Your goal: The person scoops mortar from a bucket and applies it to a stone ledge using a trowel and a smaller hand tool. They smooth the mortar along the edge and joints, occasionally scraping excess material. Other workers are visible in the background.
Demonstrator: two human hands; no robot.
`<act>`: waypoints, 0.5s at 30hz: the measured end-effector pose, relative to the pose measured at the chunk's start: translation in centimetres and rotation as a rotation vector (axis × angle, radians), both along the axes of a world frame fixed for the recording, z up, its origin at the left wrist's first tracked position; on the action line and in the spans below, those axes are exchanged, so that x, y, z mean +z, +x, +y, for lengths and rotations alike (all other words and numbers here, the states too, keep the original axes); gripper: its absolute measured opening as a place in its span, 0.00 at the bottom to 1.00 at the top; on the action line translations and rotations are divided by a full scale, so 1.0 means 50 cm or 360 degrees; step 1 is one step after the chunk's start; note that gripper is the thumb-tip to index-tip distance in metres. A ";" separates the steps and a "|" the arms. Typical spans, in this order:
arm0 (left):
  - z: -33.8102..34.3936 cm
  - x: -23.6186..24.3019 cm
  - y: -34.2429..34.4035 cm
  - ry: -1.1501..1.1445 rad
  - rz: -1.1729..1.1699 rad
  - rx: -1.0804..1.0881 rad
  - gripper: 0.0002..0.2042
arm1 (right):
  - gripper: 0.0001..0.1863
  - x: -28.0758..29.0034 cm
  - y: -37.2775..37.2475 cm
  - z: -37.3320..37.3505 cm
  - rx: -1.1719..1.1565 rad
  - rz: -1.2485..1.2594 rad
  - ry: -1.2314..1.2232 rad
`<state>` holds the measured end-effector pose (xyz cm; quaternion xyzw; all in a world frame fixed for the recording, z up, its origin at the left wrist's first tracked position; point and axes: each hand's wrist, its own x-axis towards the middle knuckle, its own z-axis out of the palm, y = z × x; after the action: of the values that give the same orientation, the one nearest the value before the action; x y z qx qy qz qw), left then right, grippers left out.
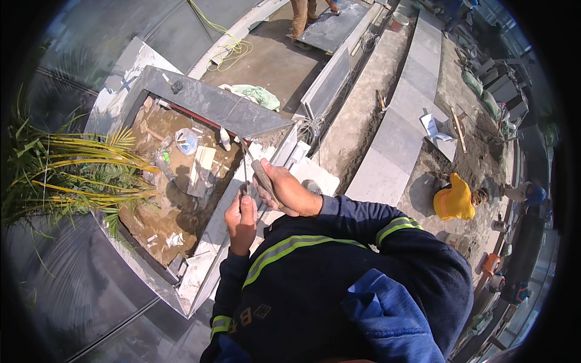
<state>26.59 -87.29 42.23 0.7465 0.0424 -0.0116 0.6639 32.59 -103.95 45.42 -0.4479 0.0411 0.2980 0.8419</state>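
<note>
- Far left of the grip, a palm [109, 162] leaned out over the planter.
- Left of the grip, brown soil [160, 221] filled the planter [206, 100], which had a grey stone rim.
- On that soil, nearer the grip, lay clear plastic [186, 141], then a pale board [201, 164]; a white bottle [224, 139] was ahead and slightly left of the hands.
- Well ahead of the grip, a yellow-green cord [236, 49] lay looped, with a pale green cloth [259, 95] to its right; beyond, a person in tan trousers [299, 18] was beside a dark slab [334, 24].
- Right of the grip ran grey paving [393, 142], then papers [431, 127]; farther right, a worker in yellow [455, 199] was on bare ground.
- The left hand [242, 224] was just below the tool, thumb and finger close together; whether they pinched anything, I could not tell.
- The right hand [293, 192] was clamped on the handle of the tool [264, 181], whose thin metal end reached ahead and left of that grip, toward the planter's edge.
</note>
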 end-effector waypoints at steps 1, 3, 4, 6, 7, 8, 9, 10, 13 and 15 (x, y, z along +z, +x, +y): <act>0.012 0.000 0.007 -0.0052 0.0020 0.0080 0.21 | 0.33 0.000 -0.020 0.008 0.0098 -0.0053 -0.0025; 0.014 0.015 0.017 -0.0061 -0.0001 0.0150 0.21 | 0.32 -0.013 -0.036 0.019 0.0159 -0.0052 -0.0019; 0.013 0.027 0.018 -0.0014 -0.0040 0.0140 0.21 | 0.32 -0.017 -0.033 0.019 0.0126 -0.0015 -0.0004; 0.013 0.035 0.005 -0.0009 -0.0022 0.0009 0.21 | 0.31 0.008 -0.009 0.015 0.0005 0.0105 0.0001; 0.009 0.037 -0.009 0.0110 -0.0015 -0.0068 0.21 | 0.32 -0.010 0.009 0.018 -0.0056 0.0140 0.0041; 0.008 0.025 -0.017 0.0033 0.0024 -0.0087 0.21 | 0.32 0.008 0.006 0.018 -0.0064 0.0110 -0.0025; 0.010 0.015 -0.021 -0.0045 0.0063 -0.0105 0.21 | 0.33 0.026 0.001 0.017 -0.0071 0.0079 -0.0091; 0.020 0.009 -0.019 -0.0018 0.0054 0.0004 0.20 | 0.33 0.001 -0.010 0.026 -0.0010 0.0044 -0.0025; 0.023 0.026 0.004 0.0010 0.0040 0.0193 0.20 | 0.32 -0.006 -0.040 0.029 0.0137 0.0043 -0.0122; 0.028 0.039 0.014 0.0026 0.0026 0.0184 0.20 | 0.32 0.000 -0.030 0.032 0.0139 0.0067 -0.0162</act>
<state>27.31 -85.88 44.19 0.7481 0.0909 0.0210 0.6570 31.10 -102.36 45.44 -0.4851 0.0544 0.3414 0.8032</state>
